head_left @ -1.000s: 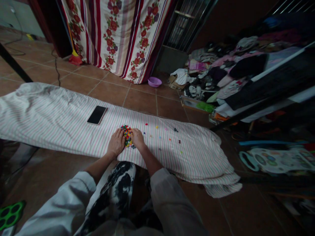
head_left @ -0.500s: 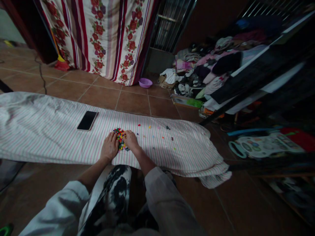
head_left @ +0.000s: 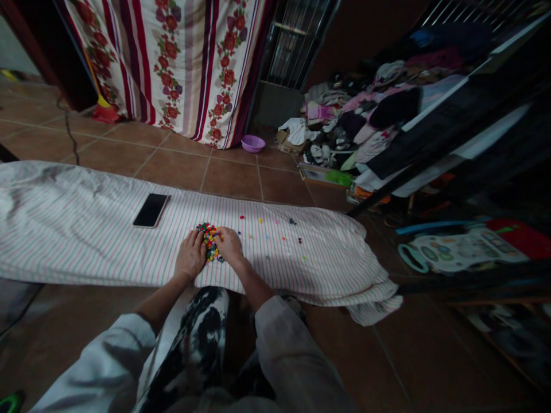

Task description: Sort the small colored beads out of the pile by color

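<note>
Two bare hands work at a pile of small multicoloured beads [head_left: 209, 242] on the worktop [head_left: 86, 223], covered w/ striped cloth; L hand [head_left: 190, 254] lies along pile's left edge, fingers straight & released, touching it; R hand [head_left: 229, 245] leans in at the right edge, fingers bent over the beads, can't tell if they grip any; approx. a dozen loose beads [head_left: 260, 220] sit spread out to the right, incl. a red bead [head_left: 241, 217]; phone [head_left: 150, 210], screen dark, lies left of pile; purple basin [head_left: 253, 144] on tiled floor [head_left: 232, 173] beyond, nr flowered curtain [head_left: 189, 74].
</note>
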### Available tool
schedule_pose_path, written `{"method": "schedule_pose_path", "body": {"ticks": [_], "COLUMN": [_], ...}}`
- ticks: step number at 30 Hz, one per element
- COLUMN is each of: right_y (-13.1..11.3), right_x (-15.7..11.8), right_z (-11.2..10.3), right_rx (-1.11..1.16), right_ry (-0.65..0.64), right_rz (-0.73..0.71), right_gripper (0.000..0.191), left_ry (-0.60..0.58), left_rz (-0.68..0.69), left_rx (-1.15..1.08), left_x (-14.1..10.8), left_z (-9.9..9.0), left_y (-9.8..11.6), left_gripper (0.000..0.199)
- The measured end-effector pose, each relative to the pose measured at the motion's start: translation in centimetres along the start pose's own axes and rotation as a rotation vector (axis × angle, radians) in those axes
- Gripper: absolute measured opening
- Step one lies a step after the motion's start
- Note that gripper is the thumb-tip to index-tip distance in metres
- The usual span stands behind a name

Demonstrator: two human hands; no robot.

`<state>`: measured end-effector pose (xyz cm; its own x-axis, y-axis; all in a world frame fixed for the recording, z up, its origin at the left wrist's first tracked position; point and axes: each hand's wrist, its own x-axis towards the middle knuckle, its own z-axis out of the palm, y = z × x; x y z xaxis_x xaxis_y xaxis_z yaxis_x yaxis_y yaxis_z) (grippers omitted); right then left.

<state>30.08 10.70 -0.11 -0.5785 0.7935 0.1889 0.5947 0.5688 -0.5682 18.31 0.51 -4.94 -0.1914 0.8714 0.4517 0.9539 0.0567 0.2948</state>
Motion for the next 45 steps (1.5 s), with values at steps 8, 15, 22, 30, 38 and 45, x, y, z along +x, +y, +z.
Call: {"method": "schedule_pose_path", "body": {"ticks": [8, 15, 22, 30, 38, 45], "right_y": [3.3, 6.5, 7.5, 6.9, 6.3, 6.6], "right_x": [0.6, 0.7, 1.6, 1.7, 0.9, 0.6], "right_z": [-2.0, -3.7, -4.4, -3.2, -2.6, -2.5], "right_rx": [0.022, -0.016, -0.198, -0.297, -0.383, -0.345], "right_ry": [0.104, 0.136, 0.100, -0.074, -0.113, -0.118], "right_rz": [0.129, 0.175, 0.149, 0.049, 0.000, -0.028], "right_gripper": [0.021, 0.025, 0.023, 0.019, 0.021, 0.017], "left_ry": [0.007, 0.008, 0.028, 0.020, -0.003, 0.040], "left_rz": [-0.071, -0.095, -0.123, -0.145, -0.117, -0.138], "left_rx": [-0.015, -0.017, -0.015, -0.016, -0.026, -0.013], "left_x": [0.0, 0.0, 0.0, 0.0, 0.0, 0.0], "left_z": [0.3, 0.5, 0.7, 0.5, 0.3, 0.5], "left_y": [0.0, -0.1, 0.0, 0.1, 0.2, 0.1], "left_gripper": [0.046, 0.047, 0.049, 0.051, 0.050, 0.051]}}
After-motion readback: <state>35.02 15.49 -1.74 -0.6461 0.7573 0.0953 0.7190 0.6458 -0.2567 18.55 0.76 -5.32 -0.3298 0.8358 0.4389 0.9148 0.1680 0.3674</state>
